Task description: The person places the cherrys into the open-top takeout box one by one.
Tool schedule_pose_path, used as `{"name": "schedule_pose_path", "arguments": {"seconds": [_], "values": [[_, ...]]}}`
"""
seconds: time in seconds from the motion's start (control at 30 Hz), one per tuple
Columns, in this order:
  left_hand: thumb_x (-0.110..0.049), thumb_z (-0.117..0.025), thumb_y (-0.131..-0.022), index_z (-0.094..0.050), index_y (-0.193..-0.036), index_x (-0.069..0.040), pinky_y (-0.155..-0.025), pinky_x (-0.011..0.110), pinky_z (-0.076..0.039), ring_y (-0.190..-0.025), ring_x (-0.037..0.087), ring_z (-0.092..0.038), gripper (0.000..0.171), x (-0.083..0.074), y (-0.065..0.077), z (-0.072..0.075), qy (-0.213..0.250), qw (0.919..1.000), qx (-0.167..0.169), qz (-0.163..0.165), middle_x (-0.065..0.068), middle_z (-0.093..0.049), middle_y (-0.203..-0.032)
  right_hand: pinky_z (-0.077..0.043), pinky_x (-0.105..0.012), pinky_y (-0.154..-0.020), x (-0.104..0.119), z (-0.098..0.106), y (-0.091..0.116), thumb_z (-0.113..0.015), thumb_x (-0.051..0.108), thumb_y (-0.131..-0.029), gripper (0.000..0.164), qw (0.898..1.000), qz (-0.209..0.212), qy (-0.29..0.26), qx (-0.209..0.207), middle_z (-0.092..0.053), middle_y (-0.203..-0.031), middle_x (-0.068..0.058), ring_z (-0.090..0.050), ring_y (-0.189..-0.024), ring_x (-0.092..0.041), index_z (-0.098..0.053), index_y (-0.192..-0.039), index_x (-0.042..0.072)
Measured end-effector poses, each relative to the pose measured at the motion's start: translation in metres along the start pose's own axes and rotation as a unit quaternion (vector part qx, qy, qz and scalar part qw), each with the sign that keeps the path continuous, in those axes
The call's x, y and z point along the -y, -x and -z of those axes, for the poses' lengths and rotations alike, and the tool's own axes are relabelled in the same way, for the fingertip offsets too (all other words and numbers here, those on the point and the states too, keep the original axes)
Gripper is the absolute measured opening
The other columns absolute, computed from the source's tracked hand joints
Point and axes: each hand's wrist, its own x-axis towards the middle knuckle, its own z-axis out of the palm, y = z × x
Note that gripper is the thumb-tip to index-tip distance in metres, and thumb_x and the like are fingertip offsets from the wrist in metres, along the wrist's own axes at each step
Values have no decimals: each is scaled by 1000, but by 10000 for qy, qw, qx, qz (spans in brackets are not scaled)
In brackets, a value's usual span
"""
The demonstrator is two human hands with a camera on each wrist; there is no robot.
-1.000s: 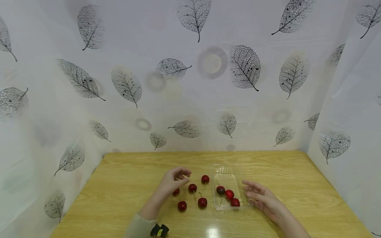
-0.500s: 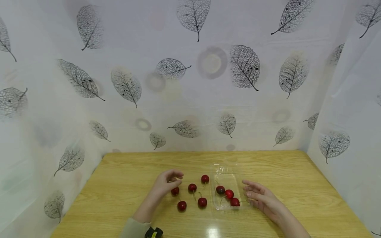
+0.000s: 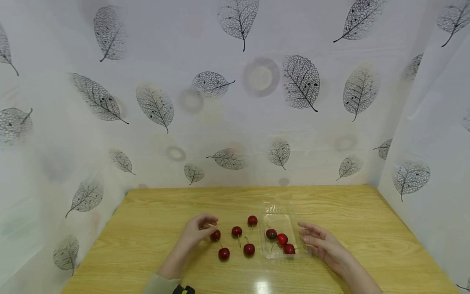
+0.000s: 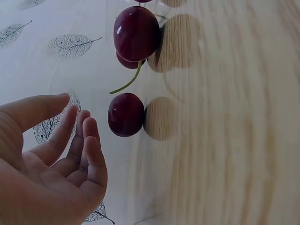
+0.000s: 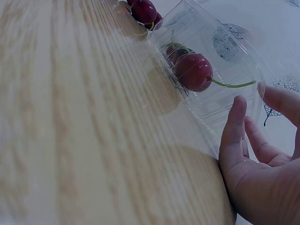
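Observation:
My left hand (image 3: 200,229) is beside the leftmost cherry (image 3: 216,235), its fingertips overlapping the fruit's upper edge in the head view. In the left wrist view, that hand's thumb and fingers are spread apart with nothing between them, close to a dark red cherry (image 4: 126,115). A clear plastic box (image 3: 279,259) holds three cherries, one of them bright red (image 3: 282,239). At the box's right side rests my right hand (image 3: 323,243), with relaxed fingers right at the wall. A cherry (image 5: 193,71) with a green stem shows through that wall in the right wrist view.
More loose cherries lie between my left hand and the box, among them a near one (image 3: 224,254) and a far one (image 3: 252,221). The wooden table (image 3: 158,212) ends at a leaf-patterned cloth (image 3: 253,122) behind and on both sides.
My left hand has moved left and slightly toward me, down to the leftmost cherry, which was partly hidden behind it before. My right hand and the box stay put.

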Motion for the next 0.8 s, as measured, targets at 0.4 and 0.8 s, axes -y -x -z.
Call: {"name": "schedule_pose_path", "arguments": {"seconds": [0.4,0.8], "values": [[-2,-79,-91,-68,-119,9,-85,24,-58,-102,31,-73,32,13,-2,8,-389,9989,237,-100,28,-73,-118,-56,-20,-100,1,-2,0,-54,9,-110,45,9999,-70,44,-63,-59,-130,8,-65,-118,-4,-52,-154,18],[0,-80,-90,-68,-120,10,-80,20,-53,-97,24,-69,34,21,-4,11,-508,9962,691,-117,26,-73,-114,-56,-21,-101,2,-2,1,-55,10,-109,42,9997,-174,70,-145,-58,-131,7,-65,-118,-4,-55,-150,22]]}}
